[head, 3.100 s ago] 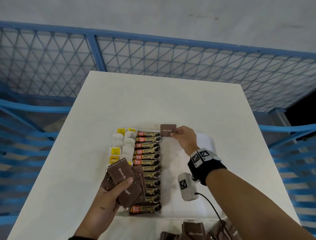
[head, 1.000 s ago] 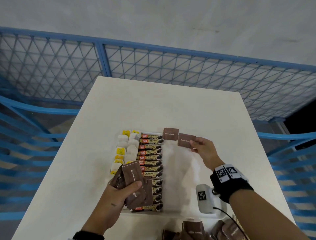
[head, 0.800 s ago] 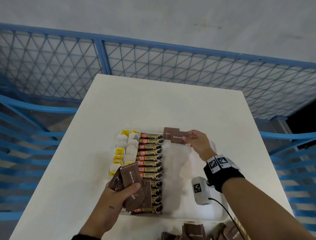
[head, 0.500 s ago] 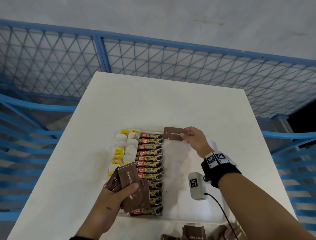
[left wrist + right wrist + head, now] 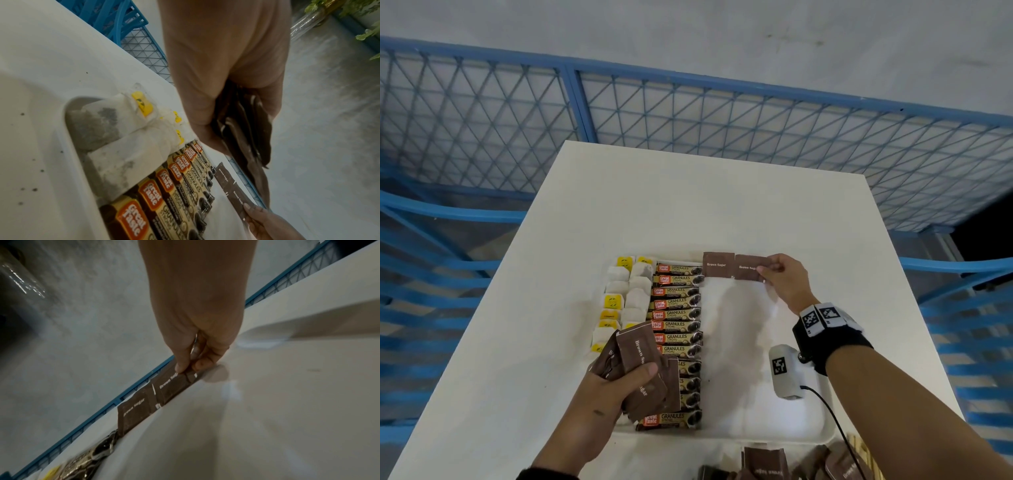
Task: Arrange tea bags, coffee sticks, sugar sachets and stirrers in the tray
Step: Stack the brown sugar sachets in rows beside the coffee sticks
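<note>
A white tray [image 5: 774, 437] on the white table holds a column of tea bags [image 5: 626, 294] at the left and a column of coffee sticks [image 5: 676, 329] beside it. One brown sugar sachet [image 5: 717, 264] leans at the tray's far edge. My right hand [image 5: 784, 277] pinches a second brown sugar sachet [image 5: 748, 267] just right of the first, also at the far edge [image 5: 170, 386]. My left hand [image 5: 616, 387] grips a fanned stack of brown sugar sachets [image 5: 643, 363] above the near end of the coffee sticks [image 5: 246, 129].
More brown sugar sachets [image 5: 767, 462] and wooden stirrers [image 5: 859, 452] lie on the table in front of the tray. A blue mesh fence [image 5: 688, 113] surrounds the table. The tray's right part [image 5: 743, 342] is bare.
My right hand set one sachet at the tray's far edge, fetched another, slid it left over the first, and now holds it just to the right of the first. The left hand kept its stack.
</note>
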Demonstrator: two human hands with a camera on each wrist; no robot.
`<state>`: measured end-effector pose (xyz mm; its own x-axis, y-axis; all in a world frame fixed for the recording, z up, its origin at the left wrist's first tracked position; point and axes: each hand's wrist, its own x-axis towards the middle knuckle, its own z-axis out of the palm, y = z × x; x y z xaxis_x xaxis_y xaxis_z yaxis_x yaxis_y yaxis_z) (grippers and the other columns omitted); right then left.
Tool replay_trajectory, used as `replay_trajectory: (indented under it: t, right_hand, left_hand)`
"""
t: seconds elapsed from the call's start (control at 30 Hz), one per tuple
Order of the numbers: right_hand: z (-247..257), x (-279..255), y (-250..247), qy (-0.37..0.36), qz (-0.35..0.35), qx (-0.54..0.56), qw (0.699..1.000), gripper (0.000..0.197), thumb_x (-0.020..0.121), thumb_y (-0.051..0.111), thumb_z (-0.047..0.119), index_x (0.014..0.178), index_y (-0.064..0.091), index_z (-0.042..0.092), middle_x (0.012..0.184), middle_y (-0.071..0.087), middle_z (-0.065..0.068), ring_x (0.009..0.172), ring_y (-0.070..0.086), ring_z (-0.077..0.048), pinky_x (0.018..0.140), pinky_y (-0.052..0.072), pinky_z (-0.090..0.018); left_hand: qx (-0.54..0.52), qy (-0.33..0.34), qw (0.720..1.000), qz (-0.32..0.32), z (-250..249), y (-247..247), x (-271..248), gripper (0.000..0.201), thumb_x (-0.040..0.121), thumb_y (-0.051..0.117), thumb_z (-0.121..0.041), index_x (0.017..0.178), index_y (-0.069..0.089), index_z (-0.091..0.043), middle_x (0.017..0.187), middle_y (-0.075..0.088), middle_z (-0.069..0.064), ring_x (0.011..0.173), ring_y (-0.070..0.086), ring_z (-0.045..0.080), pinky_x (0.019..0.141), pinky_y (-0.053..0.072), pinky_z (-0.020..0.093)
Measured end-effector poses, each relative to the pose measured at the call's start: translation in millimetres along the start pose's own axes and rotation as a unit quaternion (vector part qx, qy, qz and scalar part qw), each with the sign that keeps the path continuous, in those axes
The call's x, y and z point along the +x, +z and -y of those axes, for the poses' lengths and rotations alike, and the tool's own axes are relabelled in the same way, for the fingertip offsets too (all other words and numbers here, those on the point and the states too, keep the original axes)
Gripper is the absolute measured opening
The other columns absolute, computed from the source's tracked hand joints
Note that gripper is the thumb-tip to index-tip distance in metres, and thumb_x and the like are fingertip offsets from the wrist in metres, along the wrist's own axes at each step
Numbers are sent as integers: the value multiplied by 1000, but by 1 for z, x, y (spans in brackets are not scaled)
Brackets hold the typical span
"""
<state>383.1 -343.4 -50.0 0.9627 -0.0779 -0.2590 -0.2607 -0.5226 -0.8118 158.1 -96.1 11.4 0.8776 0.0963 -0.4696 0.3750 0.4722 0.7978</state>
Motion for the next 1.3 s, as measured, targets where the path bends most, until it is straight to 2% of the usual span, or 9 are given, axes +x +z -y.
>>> replay_trajectory:
  t: [0.13,0.3,0.4,0.53,0.63,0.73,0.93,1.03,1.3]
  right_hand:
    - [-2,-3,1,-3,-22,-10,1000,21,79,71,18,72,54,28,63,59,9,66,57,-14,78,50,-37]
    - [5,-13,0,-33,-67,-6,997,22,81,69,14,97,55,18,80,53,-1,76,54,-17,81,48,-34]
    - [29,-42,2,-63,-46,-7,997,15,86,65,16,99,57,15,79,54,1,69,52,-9,67,45,-15]
    - [55,-97,13,-102,170,-21,980,7,90,60,27,85,59,22,71,61,5,58,55,-1,56,43,-15]
    - [65,-137,16,-55,395,29,917,29,88,53,39,90,59,11,73,63,3,62,59,-6,54,45,-16]
    - [67,-163,23,-21,492,73,867,22,82,63,35,85,55,15,77,63,1,68,63,-14,56,49,-19]
    - [62,-169,31,17,470,171,865,7,90,57,7,92,51,8,89,65,-7,78,67,-18,68,56,-28]
    - [64,-170,26,47,450,227,862,13,92,51,2,104,46,4,98,65,-12,80,69,-24,68,57,-29]
    - [61,-158,13,37,366,236,899,16,93,44,-5,106,50,3,97,63,-12,75,63,-19,66,53,-26]
  left_hand:
    - [6,2,1000,-5,0,0,-1,93,20,94,-30,107,66,-19,96,74,11,86,72,28,59,58,34]
    - [11,13,1000,-23,0,2,-2,37,75,66,9,101,66,-17,89,75,8,81,72,23,56,57,31]
    - [10,16,1000,-23,-2,6,-3,34,77,61,8,101,65,-16,88,75,6,78,72,20,54,56,30]
    - [-1,31,999,-28,-5,10,-3,32,72,70,-1,100,66,-16,92,74,8,83,72,23,57,57,31]
    - [-4,41,999,-31,-8,12,-5,29,79,58,8,94,66,-16,87,75,7,80,72,22,58,58,33]
    - [6,61,998,-29,-12,14,-9,24,79,58,5,91,68,-12,88,74,12,81,71,25,60,58,33]
    - [-27,86,996,-25,-15,12,-13,17,64,79,-19,79,74,-23,90,74,11,85,71,25,65,58,35]
    - [-25,79,996,-23,-14,7,-13,61,28,93,-44,83,73,-26,93,74,9,88,71,25,70,58,45]
    - [-13,55,997,-60,-18,5,-20,36,50,89,-16,81,73,-25,90,73,11,88,67,34,85,46,68]
